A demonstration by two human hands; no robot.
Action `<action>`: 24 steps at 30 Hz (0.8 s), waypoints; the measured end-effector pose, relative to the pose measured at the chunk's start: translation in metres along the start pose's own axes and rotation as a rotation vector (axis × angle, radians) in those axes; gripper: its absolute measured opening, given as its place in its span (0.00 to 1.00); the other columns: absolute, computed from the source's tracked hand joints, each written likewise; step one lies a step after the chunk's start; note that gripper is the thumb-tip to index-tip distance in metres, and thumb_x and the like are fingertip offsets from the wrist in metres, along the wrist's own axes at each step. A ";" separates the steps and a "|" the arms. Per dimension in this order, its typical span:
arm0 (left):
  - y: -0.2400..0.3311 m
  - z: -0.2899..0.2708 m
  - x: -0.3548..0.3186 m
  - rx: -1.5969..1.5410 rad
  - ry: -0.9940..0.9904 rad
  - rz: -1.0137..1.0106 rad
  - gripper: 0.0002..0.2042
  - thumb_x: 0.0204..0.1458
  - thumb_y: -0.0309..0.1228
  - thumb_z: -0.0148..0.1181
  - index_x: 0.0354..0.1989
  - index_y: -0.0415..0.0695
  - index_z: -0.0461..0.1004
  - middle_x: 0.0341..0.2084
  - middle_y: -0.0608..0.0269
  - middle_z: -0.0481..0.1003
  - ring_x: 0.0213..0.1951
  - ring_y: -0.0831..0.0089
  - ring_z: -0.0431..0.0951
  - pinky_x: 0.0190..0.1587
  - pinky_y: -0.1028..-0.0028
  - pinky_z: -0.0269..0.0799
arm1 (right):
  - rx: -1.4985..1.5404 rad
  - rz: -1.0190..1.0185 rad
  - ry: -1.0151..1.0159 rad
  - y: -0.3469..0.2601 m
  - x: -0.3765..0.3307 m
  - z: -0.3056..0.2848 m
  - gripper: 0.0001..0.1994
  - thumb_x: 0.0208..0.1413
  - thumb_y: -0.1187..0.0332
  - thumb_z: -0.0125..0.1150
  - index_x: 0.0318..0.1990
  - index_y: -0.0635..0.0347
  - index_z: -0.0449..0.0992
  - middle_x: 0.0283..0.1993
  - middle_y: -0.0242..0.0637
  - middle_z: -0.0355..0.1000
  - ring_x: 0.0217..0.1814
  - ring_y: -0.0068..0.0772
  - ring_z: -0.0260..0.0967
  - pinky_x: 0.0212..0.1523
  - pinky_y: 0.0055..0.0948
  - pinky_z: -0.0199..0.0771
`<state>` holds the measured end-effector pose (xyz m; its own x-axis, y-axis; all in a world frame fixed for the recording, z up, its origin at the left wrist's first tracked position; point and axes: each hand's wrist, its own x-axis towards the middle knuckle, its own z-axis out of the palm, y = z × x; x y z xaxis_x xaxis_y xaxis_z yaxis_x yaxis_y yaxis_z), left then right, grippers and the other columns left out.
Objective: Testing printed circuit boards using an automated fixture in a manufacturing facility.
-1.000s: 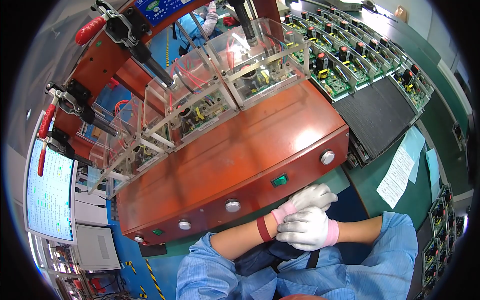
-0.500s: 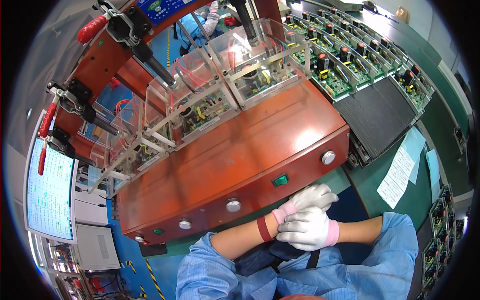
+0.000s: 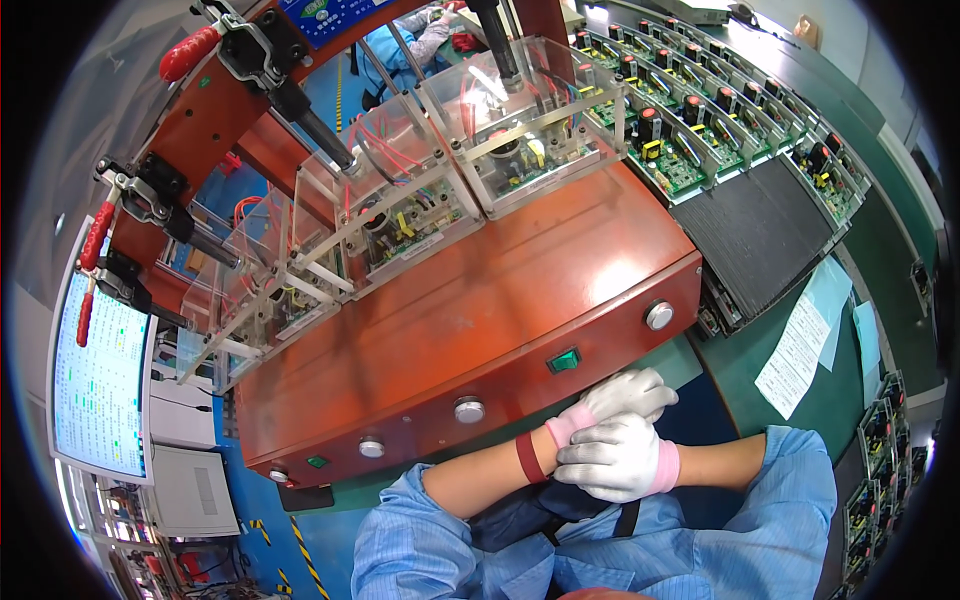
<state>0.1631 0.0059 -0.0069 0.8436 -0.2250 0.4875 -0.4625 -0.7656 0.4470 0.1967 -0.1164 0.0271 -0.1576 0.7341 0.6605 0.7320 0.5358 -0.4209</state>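
Note:
Both my hands wear white gloves with pink cuffs and rest crossed in front of my body. My right hand (image 3: 608, 457) lies wrapped over my left wrist at the pink cuff (image 3: 570, 424). Just beyond it, my left hand (image 3: 632, 394) has its fingers loosely curled, with nothing visible in them. A dark red band (image 3: 529, 458) circles my left forearm. Closest to the hands is the front panel of a red-orange test fixture (image 3: 520, 385), carrying a green rocker switch (image 3: 564, 360) and round silver buttons (image 3: 469, 410). Neither hand touches these controls.
Clear covers (image 3: 400, 215) with circuit boards beneath stand on the fixture, under red-handled toggle clamps (image 3: 190, 55). Rows of circuit boards (image 3: 690, 120) sit in a rack at the right, beside a black ribbed surface (image 3: 755, 235) and papers (image 3: 795, 350). A monitor (image 3: 100, 380) stands left. Another person's sleeve (image 3: 385, 50) shows behind.
My hands keep the same crossed position. The view has shifted very slightly, and the other person's gloved hands at the back have moved a little.

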 end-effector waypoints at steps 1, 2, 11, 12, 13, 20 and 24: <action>0.003 -0.005 0.002 0.007 -0.001 0.000 0.10 0.53 0.23 0.62 0.43 0.49 0.79 0.35 0.67 0.75 0.30 0.65 0.75 0.35 0.69 0.72 | -0.001 0.001 0.002 0.000 0.000 0.000 0.16 0.61 0.63 0.54 0.53 0.55 0.79 0.54 0.41 0.76 0.52 0.42 0.74 0.53 0.37 0.71; 0.005 -0.010 0.004 0.014 0.000 0.000 0.10 0.53 0.23 0.62 0.43 0.49 0.79 0.35 0.67 0.75 0.30 0.65 0.75 0.35 0.69 0.72 | -0.002 0.002 0.003 -0.001 0.001 -0.001 0.16 0.61 0.63 0.54 0.52 0.55 0.79 0.54 0.41 0.76 0.51 0.43 0.74 0.53 0.37 0.71; 0.016 -0.013 -0.005 -0.174 0.011 -0.052 0.08 0.57 0.26 0.59 0.44 0.48 0.79 0.37 0.63 0.75 0.37 0.62 0.76 0.42 0.67 0.73 | -0.062 0.106 -0.031 -0.022 0.055 -0.018 0.12 0.55 0.64 0.58 0.44 0.59 0.79 0.49 0.48 0.75 0.43 0.48 0.70 0.49 0.41 0.68; 0.015 -0.012 -0.005 -0.193 0.014 -0.058 0.08 0.57 0.27 0.58 0.45 0.48 0.78 0.38 0.63 0.75 0.38 0.61 0.76 0.43 0.66 0.73 | -0.143 0.174 -0.274 -0.025 0.068 -0.032 0.12 0.54 0.64 0.59 0.43 0.59 0.80 0.49 0.50 0.76 0.43 0.48 0.70 0.49 0.41 0.68; 0.013 -0.011 -0.008 -0.217 0.012 -0.073 0.08 0.58 0.28 0.58 0.45 0.47 0.78 0.39 0.62 0.75 0.39 0.61 0.75 0.44 0.65 0.73 | -0.212 0.243 -0.517 -0.028 0.080 -0.039 0.12 0.53 0.64 0.60 0.42 0.59 0.80 0.48 0.52 0.76 0.43 0.48 0.70 0.48 0.40 0.67; 0.004 0.003 -0.001 -0.296 -0.011 -0.091 0.09 0.61 0.31 0.55 0.46 0.45 0.77 0.42 0.58 0.74 0.44 0.55 0.75 0.49 0.62 0.72 | -0.119 0.222 -0.558 -0.056 0.087 -0.034 0.11 0.54 0.63 0.60 0.40 0.59 0.80 0.45 0.50 0.77 0.41 0.48 0.71 0.45 0.40 0.69; 0.004 0.004 -0.004 -0.232 -0.006 -0.087 0.08 0.61 0.31 0.55 0.46 0.45 0.77 0.42 0.58 0.74 0.43 0.55 0.75 0.49 0.62 0.72 | -0.109 0.173 -0.609 -0.065 0.090 -0.035 0.10 0.55 0.63 0.60 0.38 0.59 0.79 0.43 0.48 0.77 0.39 0.47 0.71 0.42 0.40 0.70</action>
<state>0.1589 0.0018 -0.0100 0.8844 -0.1682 0.4354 -0.4376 -0.6235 0.6479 0.1582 -0.0998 0.1359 -0.3556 0.9289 0.1039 0.8386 0.3661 -0.4033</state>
